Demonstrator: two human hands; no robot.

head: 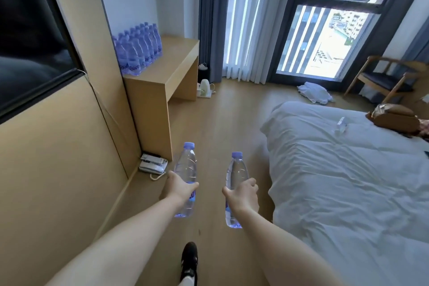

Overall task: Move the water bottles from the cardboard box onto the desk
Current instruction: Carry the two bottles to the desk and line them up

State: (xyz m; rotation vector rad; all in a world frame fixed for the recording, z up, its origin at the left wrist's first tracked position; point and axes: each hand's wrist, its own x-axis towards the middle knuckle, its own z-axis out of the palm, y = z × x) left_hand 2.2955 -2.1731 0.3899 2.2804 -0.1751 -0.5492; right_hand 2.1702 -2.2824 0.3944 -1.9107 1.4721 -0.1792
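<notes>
Bare floor [216, 123] ran open up to the bench [171, 65], hemmed by the wall panel on the bench's near left and the bed [348, 169] to its right, while massed bottles [139, 49] crowded the bench's left rear and a telephone [153, 165] sat at its near foot.

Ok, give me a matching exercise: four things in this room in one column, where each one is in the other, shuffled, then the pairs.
Things:
1. group of bottles
2. telephone
3. white cloth
4. lone bottle

Places:
A. on the floor near the window
B. lying on the bed
C. standing on the desk
D. on the floor at the foot of the desk's side panel

Pairs: 1-C, 2-D, 3-A, 4-B
</notes>
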